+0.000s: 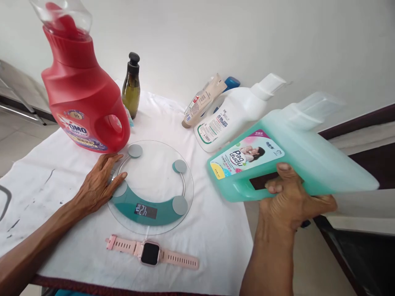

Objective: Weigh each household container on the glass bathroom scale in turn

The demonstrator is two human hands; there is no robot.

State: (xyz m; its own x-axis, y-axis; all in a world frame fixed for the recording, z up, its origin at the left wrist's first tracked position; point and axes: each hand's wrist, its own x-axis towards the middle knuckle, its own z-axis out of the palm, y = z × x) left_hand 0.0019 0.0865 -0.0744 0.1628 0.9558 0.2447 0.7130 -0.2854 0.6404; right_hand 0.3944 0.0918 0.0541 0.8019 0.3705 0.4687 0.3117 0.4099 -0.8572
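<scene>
My right hand point(290, 197) is wrapped round the handle of a large green detergent bottle point(247, 181) with a "Pao dudu" label. The bottle is tilted, its clear white cap toward the upper right, by the table's right edge. At the left rim of a round glass bathroom scale point(154, 164) lies my left hand point(100, 185), fingers apart, with its thumb and fingertips on or beside the scale's left pads. Digits show on the scale's display point(145, 211), and nothing stands on the glass.
A big red OMO detergent bottle point(80, 90) stands behind my left hand. Near the wall are a dark pump bottle point(132, 88), a beige tube point(205, 100) and a white detergent bottle point(234, 113). A pink smartwatch point(150, 253) lies in front on the white tablecloth point(222, 242).
</scene>
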